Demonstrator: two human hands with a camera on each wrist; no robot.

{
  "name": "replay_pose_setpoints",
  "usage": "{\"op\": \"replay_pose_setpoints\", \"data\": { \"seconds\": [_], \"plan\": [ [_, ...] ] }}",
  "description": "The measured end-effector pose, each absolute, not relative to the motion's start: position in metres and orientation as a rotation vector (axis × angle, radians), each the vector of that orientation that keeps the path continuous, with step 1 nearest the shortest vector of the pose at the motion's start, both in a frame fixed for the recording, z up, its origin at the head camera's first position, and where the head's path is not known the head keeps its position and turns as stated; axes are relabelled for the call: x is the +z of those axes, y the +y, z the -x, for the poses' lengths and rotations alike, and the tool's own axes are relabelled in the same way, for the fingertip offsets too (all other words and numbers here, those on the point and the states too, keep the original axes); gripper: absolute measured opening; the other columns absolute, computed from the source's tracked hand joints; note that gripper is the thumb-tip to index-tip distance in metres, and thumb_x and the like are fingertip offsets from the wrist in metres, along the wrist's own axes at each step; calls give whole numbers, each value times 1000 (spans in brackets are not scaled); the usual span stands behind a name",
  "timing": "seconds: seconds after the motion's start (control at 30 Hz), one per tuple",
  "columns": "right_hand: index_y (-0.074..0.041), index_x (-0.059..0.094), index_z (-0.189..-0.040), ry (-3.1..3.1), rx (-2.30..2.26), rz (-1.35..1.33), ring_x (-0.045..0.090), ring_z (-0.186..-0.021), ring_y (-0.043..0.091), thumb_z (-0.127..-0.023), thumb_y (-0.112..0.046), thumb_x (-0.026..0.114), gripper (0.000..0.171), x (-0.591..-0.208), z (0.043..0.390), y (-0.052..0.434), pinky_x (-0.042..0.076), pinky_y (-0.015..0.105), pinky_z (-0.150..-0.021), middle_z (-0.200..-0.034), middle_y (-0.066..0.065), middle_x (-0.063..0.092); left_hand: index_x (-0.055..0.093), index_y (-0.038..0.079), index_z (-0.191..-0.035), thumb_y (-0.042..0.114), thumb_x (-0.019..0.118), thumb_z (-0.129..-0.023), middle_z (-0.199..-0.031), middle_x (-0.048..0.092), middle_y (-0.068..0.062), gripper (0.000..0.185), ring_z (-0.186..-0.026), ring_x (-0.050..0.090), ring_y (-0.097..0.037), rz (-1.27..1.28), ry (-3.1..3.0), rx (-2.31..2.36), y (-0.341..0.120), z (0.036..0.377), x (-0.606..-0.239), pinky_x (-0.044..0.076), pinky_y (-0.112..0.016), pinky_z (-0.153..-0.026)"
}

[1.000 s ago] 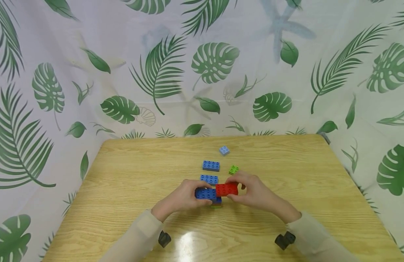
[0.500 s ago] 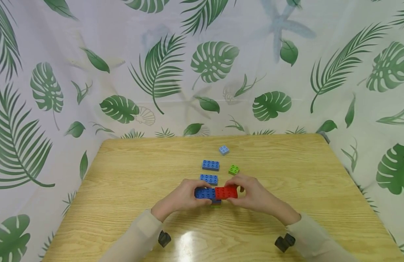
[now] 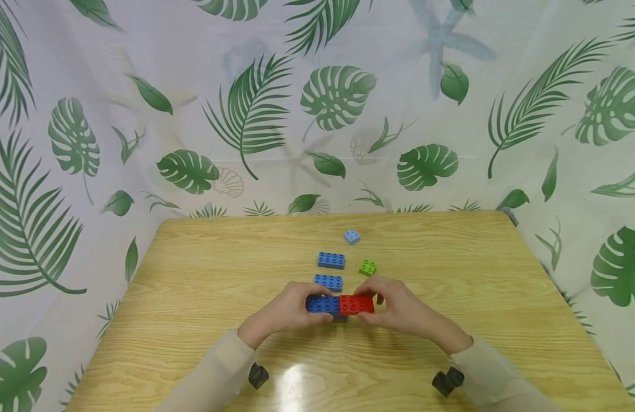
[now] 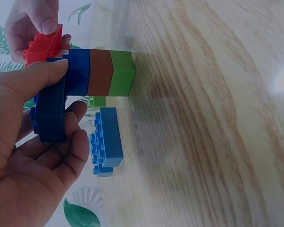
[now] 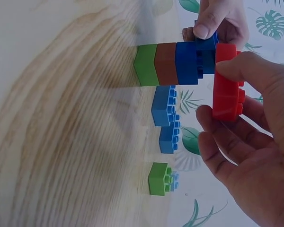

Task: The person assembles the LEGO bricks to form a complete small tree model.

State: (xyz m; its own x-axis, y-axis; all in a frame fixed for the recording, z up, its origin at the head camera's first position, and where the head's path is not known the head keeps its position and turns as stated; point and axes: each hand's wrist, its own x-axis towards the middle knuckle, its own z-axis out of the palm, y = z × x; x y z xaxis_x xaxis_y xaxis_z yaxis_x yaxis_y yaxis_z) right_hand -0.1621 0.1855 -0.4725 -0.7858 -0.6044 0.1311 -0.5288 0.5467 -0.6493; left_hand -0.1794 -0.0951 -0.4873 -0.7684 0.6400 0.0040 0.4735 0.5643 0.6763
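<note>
A small tower stands on the table, with a green brick (image 4: 122, 73) at the bottom, a brown brick (image 4: 100, 73) over it and a blue brick (image 5: 186, 63) above that. On its left top sits a long dark blue brick (image 3: 322, 304), jutting out leftward. My left hand (image 3: 295, 309) pinches this long brick between thumb and fingers. In my right hand (image 3: 397, 303) is a red brick (image 3: 356, 304), gripped at its right part, end to end with the dark blue one. The right wrist view shows a narrow gap between the red brick and the blue studs below.
Two medium blue bricks, a nearer one (image 3: 328, 282) and a farther one (image 3: 331, 260), lie behind the tower. To their right is a small green brick (image 3: 367, 267). A small light blue brick (image 3: 352, 236) lies farther back on the wooden table (image 3: 219, 257), before a leaf-print curtain.
My right hand has brought the red brick slightly toward me and down, so it now lines up with the dark blue brick. The left hand has stayed in place.
</note>
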Motion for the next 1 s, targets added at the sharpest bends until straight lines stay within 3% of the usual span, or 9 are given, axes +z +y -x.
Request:
{"op": "replay_pose_setpoints", "data": {
  "seconds": [0.27, 0.67, 1.0],
  "plan": [
    [-14, 71, -116, 2665, -1030, 922, 60, -94, 7, -89, -13, 84, 31, -472, 162, 188, 58, 37, -82, -112, -2, 72, 73, 12, -130, 27, 83, -93, -126, 76, -6, 41, -103, 68, -13, -924, 2555, 1000, -95, 179, -487, 56, -28, -91],
    [-12, 71, -113, 2685, -1026, 991, 58, -89, 7, -87, -9, 84, 29, -475, 165, 184, 56, 33, -75, -106, 0, 70, 72, 11, -129, 26, 83, -93, -123, 76, -6, 40, -98, 67, -11, -944, 2551, 1010, -96, 180, -487, 55, -26, -88],
    [-11, 73, -112, 2670, -1011, 986, 60, -85, 19, -89, -11, 84, 26, -478, 170, 184, 48, 23, -70, -108, 2, 72, 72, 10, -129, 24, 83, -93, -122, 76, -8, 40, -99, 68, -13, -953, 2543, 1015, -95, 179, -485, 56, -27, -87]
  ]
}}
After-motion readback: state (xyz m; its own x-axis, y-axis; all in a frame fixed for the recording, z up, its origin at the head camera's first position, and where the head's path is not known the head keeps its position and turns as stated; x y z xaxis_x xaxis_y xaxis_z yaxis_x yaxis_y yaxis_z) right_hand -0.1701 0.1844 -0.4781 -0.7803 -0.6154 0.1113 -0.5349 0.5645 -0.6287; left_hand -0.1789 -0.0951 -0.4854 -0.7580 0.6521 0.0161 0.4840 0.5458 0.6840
